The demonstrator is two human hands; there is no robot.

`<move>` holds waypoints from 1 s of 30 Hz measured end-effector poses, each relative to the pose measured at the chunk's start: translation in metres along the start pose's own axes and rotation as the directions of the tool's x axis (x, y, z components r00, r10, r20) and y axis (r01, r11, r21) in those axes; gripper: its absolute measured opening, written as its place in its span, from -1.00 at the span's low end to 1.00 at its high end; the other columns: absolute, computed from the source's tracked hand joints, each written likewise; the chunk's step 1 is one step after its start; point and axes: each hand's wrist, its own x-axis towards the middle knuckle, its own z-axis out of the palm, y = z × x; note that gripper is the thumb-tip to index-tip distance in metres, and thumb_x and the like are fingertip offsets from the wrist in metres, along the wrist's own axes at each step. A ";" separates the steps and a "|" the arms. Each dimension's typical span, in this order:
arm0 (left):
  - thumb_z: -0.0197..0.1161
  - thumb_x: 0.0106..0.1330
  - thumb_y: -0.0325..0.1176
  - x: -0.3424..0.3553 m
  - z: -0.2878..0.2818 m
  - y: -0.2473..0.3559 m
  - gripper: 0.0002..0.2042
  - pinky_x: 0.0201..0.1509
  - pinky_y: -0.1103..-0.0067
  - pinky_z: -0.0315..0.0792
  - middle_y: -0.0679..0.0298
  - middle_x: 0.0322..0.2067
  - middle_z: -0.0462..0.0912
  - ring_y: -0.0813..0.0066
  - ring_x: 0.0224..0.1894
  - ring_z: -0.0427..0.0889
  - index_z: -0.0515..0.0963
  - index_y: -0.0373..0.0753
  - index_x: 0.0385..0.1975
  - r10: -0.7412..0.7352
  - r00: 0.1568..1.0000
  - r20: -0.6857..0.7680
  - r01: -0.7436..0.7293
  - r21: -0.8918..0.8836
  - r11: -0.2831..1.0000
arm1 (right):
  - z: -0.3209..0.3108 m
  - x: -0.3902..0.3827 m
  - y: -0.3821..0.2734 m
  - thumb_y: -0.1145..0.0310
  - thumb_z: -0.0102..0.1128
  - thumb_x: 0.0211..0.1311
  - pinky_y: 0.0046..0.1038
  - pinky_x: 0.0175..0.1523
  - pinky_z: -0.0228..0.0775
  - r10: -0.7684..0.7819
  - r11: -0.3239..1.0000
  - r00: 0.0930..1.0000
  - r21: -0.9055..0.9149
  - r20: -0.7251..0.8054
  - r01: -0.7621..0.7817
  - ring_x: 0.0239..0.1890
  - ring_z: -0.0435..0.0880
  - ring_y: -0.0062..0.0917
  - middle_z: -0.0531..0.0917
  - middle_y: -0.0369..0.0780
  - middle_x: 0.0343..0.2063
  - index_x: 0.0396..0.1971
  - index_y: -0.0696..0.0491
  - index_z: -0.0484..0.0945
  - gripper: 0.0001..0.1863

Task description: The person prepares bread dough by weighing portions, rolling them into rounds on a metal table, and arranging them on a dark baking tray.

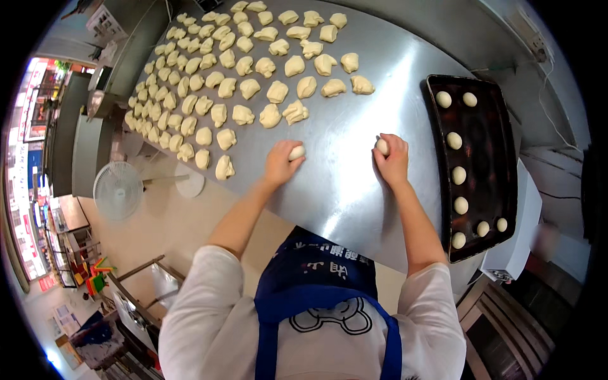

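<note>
On the steel table (342, 171), my left hand (279, 163) curls round a pale dough ball (296, 152), part of which shows past the fingers. Farther right, my right hand (393, 157) cups a second dough ball (382, 147) against the metal. Many rough, uncut-looking dough pieces (277, 92) lie in loose rows over the far and left part of the table; the closest to my left hand is a wrinkled dough piece (295, 112). Right of my right hand is a dark baking tray (448, 209) with several smooth round dough balls (454, 140) along its left side and ends.
A white standing fan (118, 190) is on the floor left of the table. Below it stands a wooden-framed chair or rack (142, 278). A white appliance (520, 221) sits beside the tray, and a cable (550, 104) hangs along the right wall.
</note>
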 end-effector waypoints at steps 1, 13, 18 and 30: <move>0.48 0.14 -0.39 -0.012 -0.005 0.004 -0.60 0.14 0.24 0.46 0.08 -0.11 0.67 -0.01 -0.01 0.61 0.59 -0.22 0.00 0.013 1.000 0.011 -0.013 -0.012 1.000 | -0.012 -0.003 -0.001 0.39 0.47 0.03 -0.17 0.24 0.40 0.067 0.993 0.998 0.099 0.015 -0.068 0.08 0.53 -0.11 0.64 -0.11 0.00 0.00 0.00 0.61 -0.54; 0.57 -0.01 0.09 0.006 0.052 0.035 -0.62 -0.17 0.31 0.45 0.36 -0.39 0.64 0.31 -0.29 0.63 0.65 -0.05 -0.45 0.477 0.877 0.062 -0.481 0.067 0.874 | -0.001 -0.037 -0.022 0.08 0.49 -0.09 -0.21 -0.09 0.34 -0.533 0.816 0.821 -0.133 0.203 0.563 -0.31 0.53 -0.35 0.54 -0.31 -0.50 -0.63 -0.08 0.51 -0.67; 0.63 0.00 -0.12 0.029 0.036 -0.009 -0.69 -0.20 0.36 0.50 0.33 -0.36 0.66 0.26 -0.27 0.66 0.65 -0.09 -0.40 0.466 0.883 -0.052 -0.465 0.023 0.885 | -0.035 0.010 0.015 0.08 0.58 -0.16 -0.26 -0.04 0.39 -0.430 0.881 0.890 -0.144 0.152 0.450 -0.15 0.55 -0.34 0.61 -0.29 -0.32 -0.52 -0.07 0.59 -0.65; 0.56 0.04 -0.08 0.041 0.051 0.007 -0.71 -0.09 0.30 0.52 0.32 -0.34 0.66 0.22 -0.19 0.66 0.59 -0.05 -0.51 0.365 0.922 0.128 -0.380 0.123 0.917 | 0.000 0.037 0.012 0.13 0.54 -0.06 -0.29 -0.18 0.40 -0.656 0.732 0.729 -0.069 0.195 0.677 -0.32 0.58 -0.37 0.59 -0.30 -0.46 -0.59 -0.08 0.54 -0.69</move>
